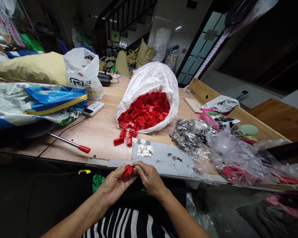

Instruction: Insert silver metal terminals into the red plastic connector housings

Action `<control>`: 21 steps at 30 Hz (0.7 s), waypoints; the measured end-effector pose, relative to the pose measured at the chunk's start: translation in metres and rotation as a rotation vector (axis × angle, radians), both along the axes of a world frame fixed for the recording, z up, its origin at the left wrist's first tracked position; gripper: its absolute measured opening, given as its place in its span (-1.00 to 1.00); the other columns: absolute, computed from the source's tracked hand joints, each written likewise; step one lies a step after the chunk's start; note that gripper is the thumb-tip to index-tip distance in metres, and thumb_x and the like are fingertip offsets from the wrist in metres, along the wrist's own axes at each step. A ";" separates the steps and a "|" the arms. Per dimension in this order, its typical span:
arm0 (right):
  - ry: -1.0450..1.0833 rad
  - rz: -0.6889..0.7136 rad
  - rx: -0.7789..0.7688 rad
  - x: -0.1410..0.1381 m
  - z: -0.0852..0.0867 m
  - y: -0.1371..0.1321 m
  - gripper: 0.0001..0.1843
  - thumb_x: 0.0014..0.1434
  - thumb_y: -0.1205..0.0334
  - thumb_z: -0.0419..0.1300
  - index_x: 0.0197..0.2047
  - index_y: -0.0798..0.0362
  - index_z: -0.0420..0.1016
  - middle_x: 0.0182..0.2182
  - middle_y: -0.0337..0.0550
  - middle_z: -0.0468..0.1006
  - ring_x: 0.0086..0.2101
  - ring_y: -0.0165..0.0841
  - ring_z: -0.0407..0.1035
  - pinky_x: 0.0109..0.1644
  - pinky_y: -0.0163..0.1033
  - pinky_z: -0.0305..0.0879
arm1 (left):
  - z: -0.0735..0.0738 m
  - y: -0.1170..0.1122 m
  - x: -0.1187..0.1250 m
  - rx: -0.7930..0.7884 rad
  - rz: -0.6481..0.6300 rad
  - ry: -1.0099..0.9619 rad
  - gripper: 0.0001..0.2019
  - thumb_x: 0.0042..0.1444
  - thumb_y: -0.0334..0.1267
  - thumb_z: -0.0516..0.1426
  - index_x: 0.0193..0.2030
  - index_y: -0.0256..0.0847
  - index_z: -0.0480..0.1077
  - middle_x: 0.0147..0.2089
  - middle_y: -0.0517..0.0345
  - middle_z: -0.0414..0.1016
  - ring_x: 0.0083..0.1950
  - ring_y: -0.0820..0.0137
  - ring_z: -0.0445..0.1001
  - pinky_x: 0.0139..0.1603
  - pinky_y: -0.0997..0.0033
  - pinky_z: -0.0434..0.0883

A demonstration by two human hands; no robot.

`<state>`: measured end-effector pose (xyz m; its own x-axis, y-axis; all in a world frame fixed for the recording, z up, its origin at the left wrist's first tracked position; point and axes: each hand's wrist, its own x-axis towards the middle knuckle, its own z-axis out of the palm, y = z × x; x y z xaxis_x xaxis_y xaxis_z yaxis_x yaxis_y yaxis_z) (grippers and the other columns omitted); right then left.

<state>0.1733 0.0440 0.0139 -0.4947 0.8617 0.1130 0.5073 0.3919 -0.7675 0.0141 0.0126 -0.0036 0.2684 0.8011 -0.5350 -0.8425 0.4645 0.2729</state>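
Observation:
My left hand [113, 185] and my right hand [149, 178] meet over the table's front edge, both gripping a small red plastic part [128, 171]. Its shape is partly hidden by my fingers. Just beyond my hands lies a grey sheet [164, 162] scattered with small metal pieces, and a tight pile of silvery bits [145, 150] sits on it. Farther on, several loose red parts [124, 136] lie on the bare wood, in front of a white woven sack [154, 76] spilling many more red parts [144, 110].
Silvery bags of metal pieces [190, 134] and a clear plastic bag with red parts [238, 158] crowd the right. A red-handled screwdriver [71, 143] and a white remote-like device [93, 108] lie left, beside large bags [37, 102]. A pink basket [208, 119] stands far right.

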 end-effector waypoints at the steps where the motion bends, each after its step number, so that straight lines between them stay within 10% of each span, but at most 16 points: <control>1: -0.011 -0.009 -0.010 0.000 0.001 0.001 -0.68 0.38 0.12 -0.11 -0.09 -0.01 0.44 -0.31 -0.21 0.55 -0.32 -0.38 0.42 -0.21 -0.33 0.27 | -0.001 0.000 -0.002 0.020 -0.028 0.033 -0.91 0.15 -0.41 0.14 -0.32 -0.37 0.46 -0.27 -0.05 0.59 -0.18 0.28 0.58 0.06 0.15 0.44; 7: -0.161 -0.121 0.123 -0.007 0.004 0.024 -0.81 0.31 0.20 0.02 -0.07 -0.01 0.41 -0.20 -0.17 0.51 -0.19 -0.33 0.40 -0.11 -0.26 0.28 | -0.017 -0.004 -0.010 0.379 -0.316 0.552 -0.81 -0.08 -0.25 0.31 -0.49 -0.28 0.40 -0.41 0.13 0.49 -0.41 0.41 0.45 -0.40 0.46 0.40; 13: -0.368 -0.087 0.242 -0.028 0.000 0.055 -0.65 0.25 0.28 0.09 0.11 -0.07 0.33 0.12 -0.09 0.29 -0.05 -0.29 0.35 -0.01 -0.21 0.31 | -0.031 -0.006 -0.020 0.651 -0.380 1.031 -0.78 -0.18 -0.39 0.30 -0.31 -0.12 0.58 -0.27 0.09 0.56 -0.19 0.27 0.46 -0.09 0.43 0.34; 21: -0.252 -0.088 0.218 -0.035 -0.002 0.063 -0.64 0.21 0.43 0.06 0.07 0.08 0.36 0.00 -0.02 0.42 0.00 -0.27 0.32 0.10 -0.16 0.26 | -0.013 -0.001 -0.022 0.550 -0.220 0.905 -0.80 -0.03 -0.36 0.25 -0.20 -0.22 0.52 -0.21 0.03 0.54 -0.23 0.28 0.49 -0.31 0.48 0.41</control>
